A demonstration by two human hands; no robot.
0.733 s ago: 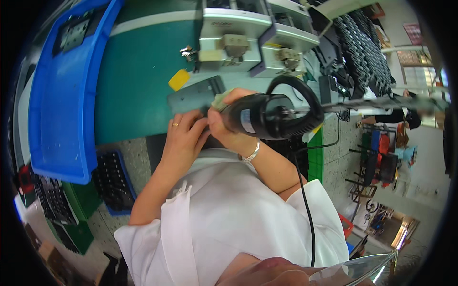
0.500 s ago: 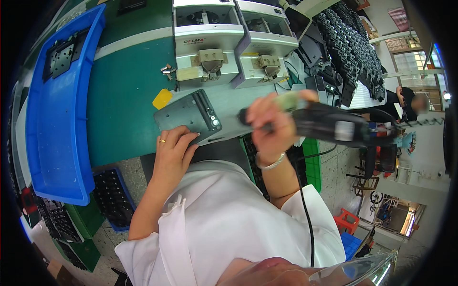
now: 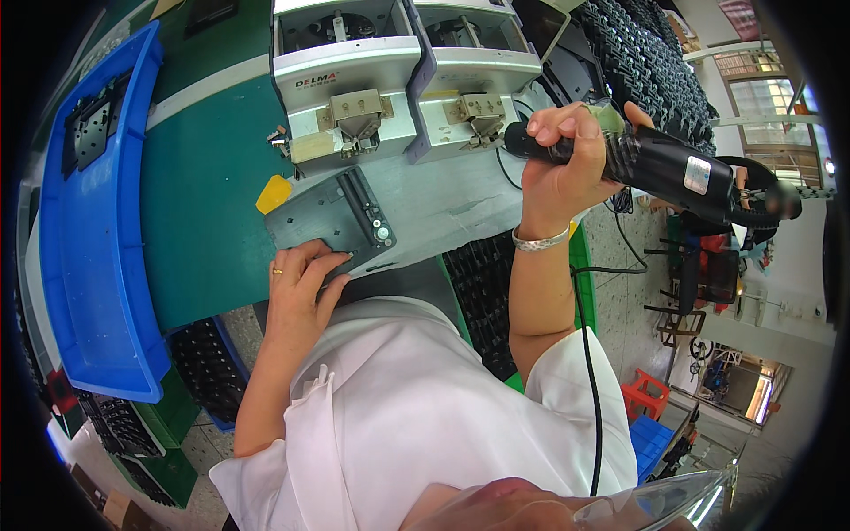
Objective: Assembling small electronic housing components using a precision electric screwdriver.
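Workbench (image 3: 204,230): green-topped, with a pale grey mat at its near edge, in a workshop crowded with stacks of black trays (image 3: 655,62).

Item, blue bin (image 3: 97,265): long, shallow, lay on the bench at the person's left; a dark plate rested in its far end.

Item, two grey feeder machines (image 3: 354,80): stood side by side at the back of the bench.

Item, grey metal plate (image 3: 332,217): flat on the mat, just in front of the machines, a black strip along its right side. A yellow tag (image 3: 274,193) lay at its left corner.

Left hand (image 3: 301,288): ring on one finger, fingers spread and pressed flat on the plate's near edge, holding it down rather than gripping.

Right hand (image 3: 567,164): bracelet at the wrist, raised above the bench to the right of the plate, fingers wrapped tight round a black electric screwdriver (image 3: 655,164). The tool lay roughly level, its tip pointing toward the right-hand machine, well clear of the plate. Its black cord (image 3: 589,354) hung down past the white sleeve.
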